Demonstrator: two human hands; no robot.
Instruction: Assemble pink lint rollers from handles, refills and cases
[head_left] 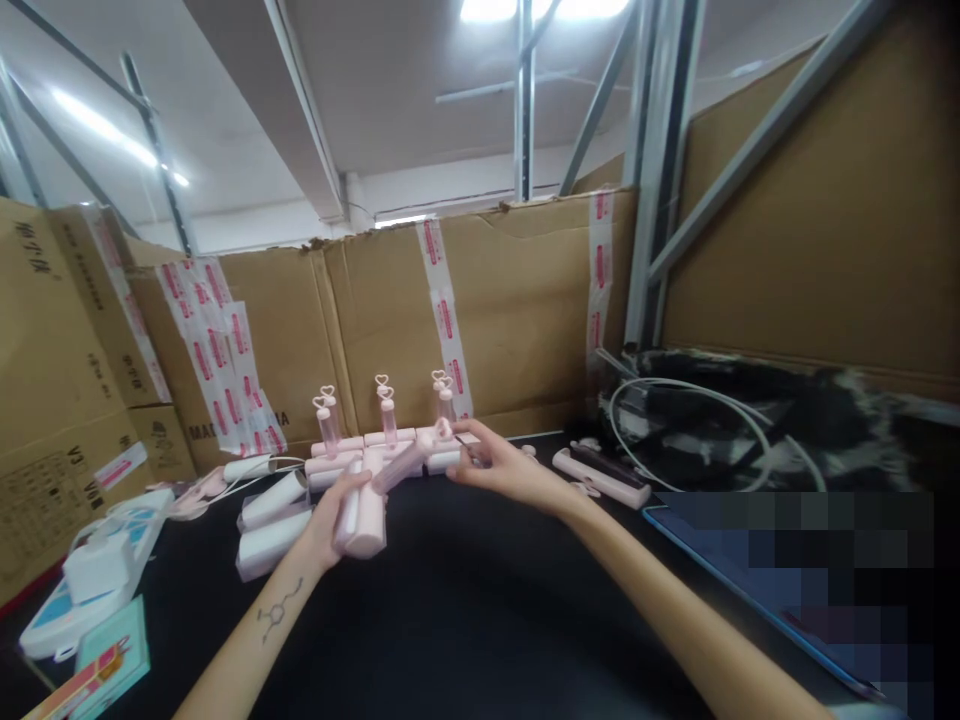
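Observation:
My left hand (336, 515) is wrapped around a pale pink cylinder (367, 525) in a clear wrapper, tilted toward the upper right. A clear pink tube (403, 464) with a heart-shaped top lies slanted against it, its top pointing at my right hand (491, 462). That hand has its thumb and index finger apart beside the heart top; whether the fingertip touches it I cannot tell. Behind stand several upright heart-topped tubes (388, 420) among pink and white cylinders lying in rows (330, 465).
Left are wrapped white cylinders (274, 540), a white power strip (56, 620) with a plug, and a teal box (120, 645). Cardboard walls (510, 330) enclose the black table (480, 620). Right lie a pink piece (607, 478), a coiled white cable (765, 450) and a blue-edged device (735, 575).

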